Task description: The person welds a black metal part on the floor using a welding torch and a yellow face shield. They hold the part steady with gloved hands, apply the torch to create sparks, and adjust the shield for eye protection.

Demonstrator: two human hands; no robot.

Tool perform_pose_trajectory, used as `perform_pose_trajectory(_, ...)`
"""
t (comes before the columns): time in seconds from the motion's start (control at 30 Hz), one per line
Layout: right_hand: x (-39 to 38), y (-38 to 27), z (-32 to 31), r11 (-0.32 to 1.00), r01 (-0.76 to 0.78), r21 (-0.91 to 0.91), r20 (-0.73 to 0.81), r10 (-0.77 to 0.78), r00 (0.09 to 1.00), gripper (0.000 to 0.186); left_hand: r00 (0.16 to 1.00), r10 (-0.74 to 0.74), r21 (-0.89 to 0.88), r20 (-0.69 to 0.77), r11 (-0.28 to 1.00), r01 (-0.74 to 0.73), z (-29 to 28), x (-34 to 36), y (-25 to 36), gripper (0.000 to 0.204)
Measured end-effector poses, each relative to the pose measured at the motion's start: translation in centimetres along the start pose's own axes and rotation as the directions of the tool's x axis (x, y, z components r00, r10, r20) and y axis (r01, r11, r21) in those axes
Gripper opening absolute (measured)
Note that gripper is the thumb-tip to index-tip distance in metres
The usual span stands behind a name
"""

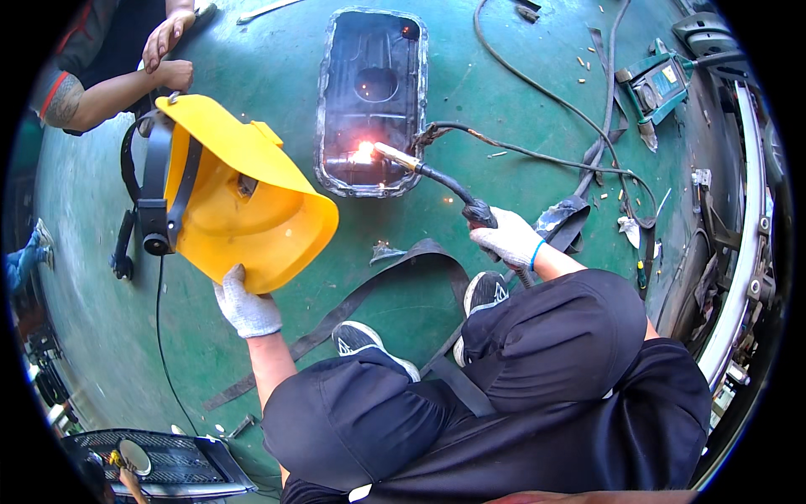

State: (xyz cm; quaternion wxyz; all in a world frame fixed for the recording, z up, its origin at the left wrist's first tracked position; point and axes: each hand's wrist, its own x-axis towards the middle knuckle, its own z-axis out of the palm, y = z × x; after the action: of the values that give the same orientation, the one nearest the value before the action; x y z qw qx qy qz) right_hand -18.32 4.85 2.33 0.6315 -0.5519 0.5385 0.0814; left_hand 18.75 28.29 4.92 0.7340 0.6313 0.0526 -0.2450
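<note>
In a white knit glove, my left hand (247, 307) grips the lower edge of a yellow welding helmet (290, 239), whose hollow inside and black headband show. My right hand (508, 238), also gloved, is wrapped round the black handle of a welding torch (441, 178). The torch points left, and its tip meets a bright pink-white glow with sparks over the lower part of a dark metal oil pan (324, 126). This rectangular pan lies on the green floor beyond my feet. At its right edge a clamp (430, 133) with a cable is attached.
Cables (546, 97) loop over the floor at right, near a green power tool (659, 84). A black strap (336, 315) curves by my shoes. Another person's hands (168, 50) are at upper left. A dark grille panel (159, 458) lies lower left; a long metal bar (739, 244) runs along the right.
</note>
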Motion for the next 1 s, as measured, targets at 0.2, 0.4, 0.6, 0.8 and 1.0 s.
perform_pose_trajectory(0.2, -0.1, -0.4, 0.1, 0.999, -0.022, -0.044, 0.005, 0.022, 1.0, 0.022, 1.0, 0.002, 0.0, -0.013, 1.0, -0.002, -0.4, -0.2, -0.1, 0.052)
perform_pose_trajectory(0.4, -0.1, -0.3, 0.0, 0.998, -0.014, -0.062, 0.003, 0.014, 1.0, 0.023, 0.999, -0.018, 0.025, 0.038, 1.0, 0.017, -0.6, 0.1, -1.3, 0.049)
perform_pose_trajectory(0.6, -0.2, -0.4, -0.2, 0.997, -0.027, -0.078, 0.001, 0.028, 1.0, 0.024, 0.999, -0.039, 0.001, 0.026, 0.999, 0.039, -0.1, -0.1, -1.4, 0.051)
perform_pose_trajectory(0.8, 0.0, -0.2, -0.2, 0.996, -0.033, -0.083, -0.001, 0.033, 0.999, 0.025, 0.996, -0.021, 0.062, 0.084, 0.998, 0.016, 0.2, -0.3, -1.5, 0.052)
perform_pose_trajectory(1.0, 0.0, -0.2, -0.1, 0.997, -0.02, -0.076, -0.001, 0.02, 1.0, 0.025, 0.964, 0.037, 0.223, 0.264, 0.97, -0.098, 1.0, -0.7, -3.0, 0.051)
